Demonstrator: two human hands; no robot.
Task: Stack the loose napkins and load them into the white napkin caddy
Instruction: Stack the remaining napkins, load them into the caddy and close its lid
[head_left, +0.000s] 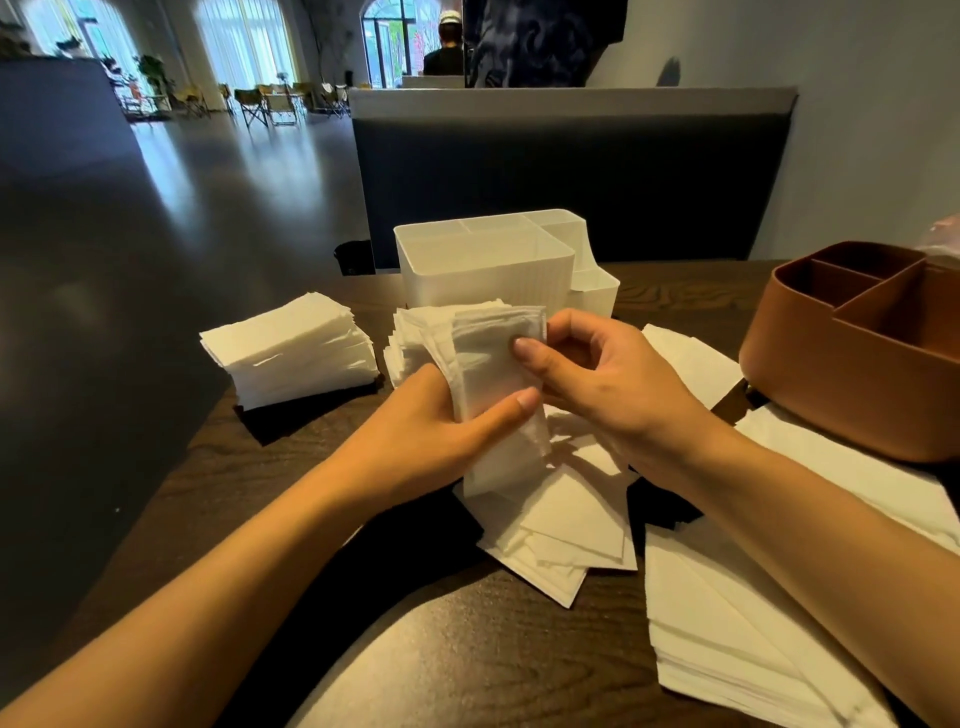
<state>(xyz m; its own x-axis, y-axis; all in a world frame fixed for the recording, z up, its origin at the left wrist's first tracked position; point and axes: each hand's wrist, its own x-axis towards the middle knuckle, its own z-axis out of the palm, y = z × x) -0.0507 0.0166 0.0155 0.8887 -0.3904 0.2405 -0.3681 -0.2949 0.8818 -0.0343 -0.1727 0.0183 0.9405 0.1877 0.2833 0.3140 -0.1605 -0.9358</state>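
A bundle of white napkins (488, 364) stands on edge above the table, held between both hands. My left hand (431, 431) grips its lower part, thumb across the front. My right hand (597, 384) pinches its upper right edge with thumb and fingers. Just behind it stands the white napkin caddy (483, 275), whose large front compartment looks empty. A neat stack of napkins (296, 353) lies to the left. Loose napkins (561, 530) lie scattered under my hands, and more napkins (727, 639) spread at the right.
A brown compartment caddy (852, 358) sits at the right edge of the dark wooden table (467, 649). A dark bench back (571, 182) rises behind the table. The table's left edge runs diagonally beside the napkin stack.
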